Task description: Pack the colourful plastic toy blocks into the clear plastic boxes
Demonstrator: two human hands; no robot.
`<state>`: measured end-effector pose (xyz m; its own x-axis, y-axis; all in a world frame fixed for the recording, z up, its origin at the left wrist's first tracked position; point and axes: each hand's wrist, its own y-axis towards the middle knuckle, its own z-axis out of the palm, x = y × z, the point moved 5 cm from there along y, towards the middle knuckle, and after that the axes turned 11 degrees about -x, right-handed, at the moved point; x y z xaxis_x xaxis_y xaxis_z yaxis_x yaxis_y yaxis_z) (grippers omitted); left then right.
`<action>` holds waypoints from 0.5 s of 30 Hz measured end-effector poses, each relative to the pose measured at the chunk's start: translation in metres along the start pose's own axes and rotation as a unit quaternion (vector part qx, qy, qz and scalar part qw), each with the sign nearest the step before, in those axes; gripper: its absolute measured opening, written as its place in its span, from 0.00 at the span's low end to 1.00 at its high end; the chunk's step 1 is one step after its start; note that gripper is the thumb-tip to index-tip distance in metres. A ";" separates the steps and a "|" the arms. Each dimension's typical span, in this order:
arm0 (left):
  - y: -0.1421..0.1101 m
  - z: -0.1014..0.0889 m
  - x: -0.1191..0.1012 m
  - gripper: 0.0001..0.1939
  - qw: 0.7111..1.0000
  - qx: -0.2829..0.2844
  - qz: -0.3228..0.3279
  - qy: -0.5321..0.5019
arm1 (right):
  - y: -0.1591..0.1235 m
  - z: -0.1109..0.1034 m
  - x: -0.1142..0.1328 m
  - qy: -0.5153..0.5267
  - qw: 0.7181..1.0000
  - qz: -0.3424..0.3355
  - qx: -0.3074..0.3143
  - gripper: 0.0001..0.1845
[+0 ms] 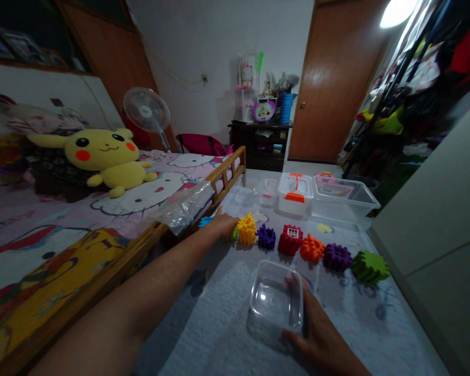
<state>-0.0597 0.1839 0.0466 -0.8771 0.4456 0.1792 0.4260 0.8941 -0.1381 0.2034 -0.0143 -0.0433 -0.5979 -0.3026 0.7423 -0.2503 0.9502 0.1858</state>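
Observation:
My right hand [311, 321] grips the right side of a clear plastic container [276, 318], thumb at the front and fingers at its far wall. The container is open at the top, with no blocks in it. My left hand [224, 226] reaches forward and is closed around light green toy blocks [234, 234], mostly hidden behind the fingers. Blue blocks [206, 222] show left of that hand. To its right stands a row of interlocking stacks: yellow blocks [246, 230], small purple blocks [266, 237], red blocks [290, 240], orange blocks [312, 248], purple blocks [337, 257] and green blocks [370, 267].
Behind the row stand a lidded box with orange latches [295, 196], a large clear bin [342, 201] and smaller clear containers [245, 197]. A wooden bed rail [141, 245] runs along the left, with plastic wrap [186, 206] over it. A pale cabinet [446, 224] borders the right.

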 end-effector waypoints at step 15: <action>-0.003 -0.005 0.001 0.25 0.999 -0.040 0.024 0.013 | 0.001 0.000 0.001 0.000 1.000 0.009 0.000 0.54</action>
<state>-0.0603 0.1817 0.0518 -0.8501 0.4874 0.1996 0.4841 0.8723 -0.0685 0.2026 -0.0137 -0.0428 -0.6023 -0.2858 0.7453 -0.2393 0.9554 0.1730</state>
